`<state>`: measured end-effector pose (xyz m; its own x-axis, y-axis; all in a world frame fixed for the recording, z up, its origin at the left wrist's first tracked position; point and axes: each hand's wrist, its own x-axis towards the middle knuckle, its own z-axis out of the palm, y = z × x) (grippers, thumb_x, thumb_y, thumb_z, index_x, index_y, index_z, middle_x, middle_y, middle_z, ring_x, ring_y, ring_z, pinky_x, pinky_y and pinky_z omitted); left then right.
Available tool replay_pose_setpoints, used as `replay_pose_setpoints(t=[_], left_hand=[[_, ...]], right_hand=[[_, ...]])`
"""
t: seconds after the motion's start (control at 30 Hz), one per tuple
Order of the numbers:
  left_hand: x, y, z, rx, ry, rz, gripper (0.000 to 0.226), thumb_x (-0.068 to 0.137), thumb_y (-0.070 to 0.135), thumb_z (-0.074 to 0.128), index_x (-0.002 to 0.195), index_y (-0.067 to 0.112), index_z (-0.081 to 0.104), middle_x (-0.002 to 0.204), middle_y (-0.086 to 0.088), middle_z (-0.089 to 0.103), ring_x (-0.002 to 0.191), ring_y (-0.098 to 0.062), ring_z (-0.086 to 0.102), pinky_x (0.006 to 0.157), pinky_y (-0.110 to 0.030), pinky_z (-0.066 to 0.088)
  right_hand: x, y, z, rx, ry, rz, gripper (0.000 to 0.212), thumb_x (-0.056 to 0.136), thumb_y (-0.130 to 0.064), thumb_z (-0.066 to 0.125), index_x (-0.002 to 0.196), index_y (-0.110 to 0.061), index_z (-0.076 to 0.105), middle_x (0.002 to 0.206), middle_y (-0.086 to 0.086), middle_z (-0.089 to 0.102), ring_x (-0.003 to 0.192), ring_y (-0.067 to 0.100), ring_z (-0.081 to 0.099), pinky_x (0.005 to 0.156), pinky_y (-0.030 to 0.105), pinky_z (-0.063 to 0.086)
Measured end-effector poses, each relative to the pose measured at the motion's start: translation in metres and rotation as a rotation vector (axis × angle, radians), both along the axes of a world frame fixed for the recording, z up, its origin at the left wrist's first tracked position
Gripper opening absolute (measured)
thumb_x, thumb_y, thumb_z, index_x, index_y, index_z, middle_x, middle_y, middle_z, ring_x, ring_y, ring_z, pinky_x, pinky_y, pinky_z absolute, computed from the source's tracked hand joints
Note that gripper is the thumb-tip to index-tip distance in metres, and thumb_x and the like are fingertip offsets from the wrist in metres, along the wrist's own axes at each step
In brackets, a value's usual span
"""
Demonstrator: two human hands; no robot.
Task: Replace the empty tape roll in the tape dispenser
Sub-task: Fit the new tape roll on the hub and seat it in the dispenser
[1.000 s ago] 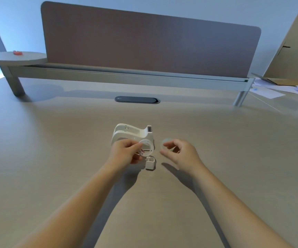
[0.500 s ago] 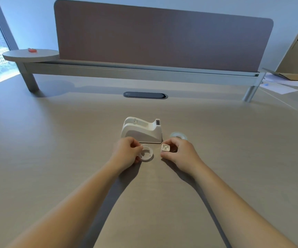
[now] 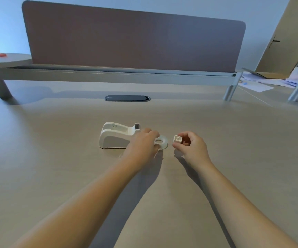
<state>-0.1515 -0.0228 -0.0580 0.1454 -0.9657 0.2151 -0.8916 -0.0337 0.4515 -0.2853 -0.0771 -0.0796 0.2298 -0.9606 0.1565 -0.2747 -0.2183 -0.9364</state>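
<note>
Left hand (image 3: 143,144) pinches the clear tape roll (image 3: 161,141) beside the empty white dispenser (image 3: 117,136); right hand (image 3: 191,145) grips the square spool hub (image 3: 177,139). Misaligned, the hub may jam.

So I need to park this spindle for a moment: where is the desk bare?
Bare desk lies left of the dispenser, and behind it up to the grommet. It is crowded between the hands, where the left hand holds the tape roll.
</note>
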Motion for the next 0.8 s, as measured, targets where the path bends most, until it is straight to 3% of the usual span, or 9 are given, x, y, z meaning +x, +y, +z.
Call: replay_pose_setpoints(t=[0.13,0.2,0.27,0.3,0.37,0.43,0.57,0.73,0.8], left_hand=[[-0.008,-0.027,-0.01,0.134,-0.116,-0.048,0.039,0.084,0.012,0.046,0.123,0.006,0.044,0.131,-0.015,0.048,0.117,-0.033,0.045,0.096,-0.037,0.037],[-0.009,-0.035,-0.016,0.183,-0.154,-0.029,0.038,0.084,0.012,0.047,0.121,0.006,0.044,0.126,-0.017,0.049,0.114,-0.036,0.046,0.095,-0.041,0.039],[-0.01,-0.04,-0.022,0.208,-0.168,0.0,0.033,0.085,0.014,0.045,0.117,0.005,0.045,0.121,-0.019,0.05,0.11,-0.039,0.047,0.091,-0.042,0.039],[-0.01,-0.042,-0.024,0.214,-0.174,0.013,0.031,0.086,0.016,0.044,0.114,0.005,0.046,0.119,-0.019,0.052,0.109,-0.039,0.048,0.09,-0.042,0.038],[-0.011,-0.043,-0.027,0.207,-0.157,0.041,0.031,0.085,0.02,0.046,0.113,0.005,0.048,0.118,-0.02,0.055,0.109,-0.038,0.048,0.09,-0.04,0.037],[-0.012,-0.043,-0.027,0.19,-0.068,0.056,0.037,0.083,0.024,0.052,0.114,0.006,0.048,0.121,-0.019,0.054,0.111,-0.037,0.047,0.092,-0.039,0.037],[-0.016,-0.033,-0.02,0.111,0.232,0.05,0.051,0.079,0.026,0.061,0.124,0.011,0.042,0.129,-0.013,0.051,0.114,-0.029,0.049,0.095,-0.035,0.039],[-0.013,-0.011,-0.009,0.038,0.569,0.024,0.056,0.075,0.026,0.067,0.124,0.015,0.044,0.128,-0.003,0.053,0.098,-0.018,0.053,0.084,-0.029,0.044],[-0.008,-0.001,-0.005,0.02,0.634,0.009,0.055,0.075,0.025,0.067,0.124,0.014,0.045,0.126,-0.002,0.053,0.095,-0.018,0.055,0.08,-0.03,0.046]], right_hand=[[-0.015,-0.006,-0.003,0.024,-0.018,-0.023,0.013,0.078,-0.004,0.059,0.081,-0.016,0.055,0.071,-0.006,0.055,0.065,0.007,0.052,0.044,0.003,0.042],[-0.019,-0.009,-0.008,0.06,-0.03,-0.04,0.018,0.077,-0.004,0.061,0.076,-0.022,0.055,0.072,-0.004,0.058,0.068,0.014,0.056,0.062,0.022,0.054],[-0.023,-0.012,-0.012,0.096,-0.045,-0.05,0.022,0.076,-0.003,0.061,0.073,-0.024,0.056,0.073,-0.001,0.059,0.07,0.017,0.057,0.07,0.037,0.055],[-0.024,-0.013,-0.013,0.104,-0.062,-0.049,0.021,0.076,-0.002,0.061,0.073,-0.023,0.056,0.072,0.0,0.059,0.07,0.016,0.056,0.068,0.034,0.055],[-0.027,-0.013,-0.012,0.078,-0.057,-0.026,0.017,0.077,-0.002,0.06,0.08,-0.019,0.057,0.072,-0.003,0.057,0.067,0.01,0.055,0.055,0.014,0.051],[-0.029,-0.012,-0.01,0.063,-0.029,-0.008,0.015,0.078,-0.005,0.061,0.085,-0.017,0.056,0.074,-0.006,0.056,0.068,0.006,0.054,0.049,0.007,0.046],[-0.027,-0.007,-0.011,0.119,-0.078,-0.024,0.017,0.078,-0.007,0.061,0.087,-0.021,0.059,0.083,0.002,0.06,0.08,0.019,0.058,0.069,0.032,0.054],[-0.02,0.001,-0.002,0.069,-0.054,0.04,0.028,0.078,-0.005,0.061,0.102,-0.018,0.058,0.079,-0.006,0.055,0.074,0.016,0.057,0.066,0.033,0.054],[-0.012,0.007,0.001,0.054,-0.048,0.05,0.025,0.076,-0.004,0.063,0.097,-0.017,0.056,0.079,-0.004,0.056,0.074,0.018,0.058,0.068,0.034,0.054]])
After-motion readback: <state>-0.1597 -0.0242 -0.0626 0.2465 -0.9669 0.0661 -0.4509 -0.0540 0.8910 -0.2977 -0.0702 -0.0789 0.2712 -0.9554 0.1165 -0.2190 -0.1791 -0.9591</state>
